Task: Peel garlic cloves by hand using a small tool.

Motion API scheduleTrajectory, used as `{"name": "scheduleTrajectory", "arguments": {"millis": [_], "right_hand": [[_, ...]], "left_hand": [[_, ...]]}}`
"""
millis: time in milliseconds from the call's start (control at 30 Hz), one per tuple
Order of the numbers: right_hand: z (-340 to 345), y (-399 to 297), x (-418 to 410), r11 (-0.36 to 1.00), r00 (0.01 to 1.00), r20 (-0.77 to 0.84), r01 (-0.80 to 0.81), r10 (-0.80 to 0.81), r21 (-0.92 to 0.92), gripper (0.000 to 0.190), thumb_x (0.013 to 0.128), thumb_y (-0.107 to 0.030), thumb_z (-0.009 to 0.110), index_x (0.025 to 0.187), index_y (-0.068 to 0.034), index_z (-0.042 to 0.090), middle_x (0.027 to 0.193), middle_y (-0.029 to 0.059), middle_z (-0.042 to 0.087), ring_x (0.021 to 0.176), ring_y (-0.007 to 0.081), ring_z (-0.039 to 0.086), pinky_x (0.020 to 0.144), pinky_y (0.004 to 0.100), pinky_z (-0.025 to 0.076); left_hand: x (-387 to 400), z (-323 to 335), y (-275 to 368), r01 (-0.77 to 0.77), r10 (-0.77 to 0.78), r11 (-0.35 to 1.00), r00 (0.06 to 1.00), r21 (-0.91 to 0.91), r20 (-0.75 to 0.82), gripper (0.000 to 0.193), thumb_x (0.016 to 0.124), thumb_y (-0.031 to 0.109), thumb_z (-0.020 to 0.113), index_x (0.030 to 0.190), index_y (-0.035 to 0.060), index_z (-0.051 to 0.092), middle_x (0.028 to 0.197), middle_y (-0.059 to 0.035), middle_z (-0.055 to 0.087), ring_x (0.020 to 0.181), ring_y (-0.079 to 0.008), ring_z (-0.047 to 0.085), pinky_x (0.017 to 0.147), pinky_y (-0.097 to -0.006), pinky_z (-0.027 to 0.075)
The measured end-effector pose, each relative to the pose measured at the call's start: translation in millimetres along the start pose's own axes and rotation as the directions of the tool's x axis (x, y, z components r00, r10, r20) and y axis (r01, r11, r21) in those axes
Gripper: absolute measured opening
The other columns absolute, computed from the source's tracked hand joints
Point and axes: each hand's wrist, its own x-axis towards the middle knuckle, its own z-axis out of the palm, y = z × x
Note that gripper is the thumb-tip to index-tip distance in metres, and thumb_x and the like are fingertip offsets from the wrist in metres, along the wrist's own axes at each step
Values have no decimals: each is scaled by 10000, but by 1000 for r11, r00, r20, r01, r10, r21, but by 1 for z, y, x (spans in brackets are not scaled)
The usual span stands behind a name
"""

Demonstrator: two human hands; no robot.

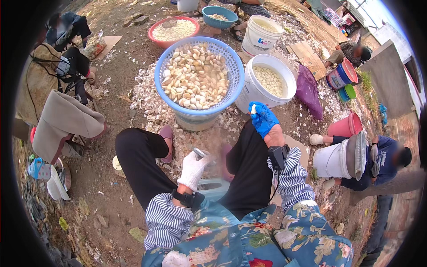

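Observation:
My right hand (265,120), in a blue glove, pinches a pale peeled garlic clove (254,108) near the front rim of a white bucket (248,88) that holds peeled cloves in liquid. My left hand (194,167), in a white knit glove, is closed around a small metallic tool (199,152), perhaps a knife; its blade is hard to make out. In front of me a blue plastic colander (159,74), full of garlic cloves (196,76) with skins on, rests on top of a bucket (195,120).
Garlic skins (146,100) litter the ground. Beyond stand a red basin (151,31) of cloves, a teal basin (222,23) and another white bucket (258,41). A purple sack (308,90) lies right. A draped chair (66,116) stands left. Several people sit around, one with buckets at right.

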Motion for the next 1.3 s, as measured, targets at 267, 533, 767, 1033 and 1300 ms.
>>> {"name": "scheduleTrajectory", "arguments": {"millis": [267, 533, 767, 1033, 1300], "right_hand": [[-68, -128, 169, 197, 830, -59, 62, -555, -978, 403, 757, -103, 631, 1137, -16, 532, 1015, 128, 597, 874, 220, 584, 765, 288, 461], [32, -5, 236, -93, 754, 512, 525, -411, -846, 262, 777, -55, 574, 1036, -75, 605, 939, 110, 622, 807, 194, 597, 729, 291, 465], [64, 22, 282, -457, 866, 426, 278, -262, -845, 215, 724, -89, 534, 921, -113, 618, 950, 129, 584, 938, 296, 563, 797, 385, 450], [50, 46, 262, -292, 896, 260, 156, -359, -943, 222, 752, -175, 579, 916, -44, 651, 922, 167, 635, 807, 342, 615, 714, 398, 496], [59, 46, 223, 643, 996, 26, 74, -84, -762, 208, 759, -165, 661, 814, 33, 632, 693, 100, 616, 641, 150, 607, 565, 291, 520]], "left_hand": [[14, 5, -14, -42, 37, 995, 998, 95, 58, 181, 780, 112, 617, 914, 4, 560, 798, -63, 609, 704, -156, 620, 617, -266, 515], [16, -4, -23, -43, 50, 974, 998, 221, -29, 178, 764, 109, 628, 903, 8, 583, 782, -43, 616, 697, -113, 582, 632, -255, 488], [19, 6, -12, -56, 72, 965, 996, 256, -53, 189, 745, 129, 657, 865, -7, 603, 742, -40, 627, 670, -99, 561, 621, -241, 449], [17, 6, -11, 44, -43, 998, 999, 36, -20, 165, 747, 74, 640, 847, -52, 603, 756, -96, 636, 674, -130, 605, 613, -240, 480], [11, 1, -13, 33, -31, 990, 999, 134, -20, 228, 751, 136, 640, 906, -26, 594, 792, -95, 637, 678, -134, 607, 589, -257, 485]]}}
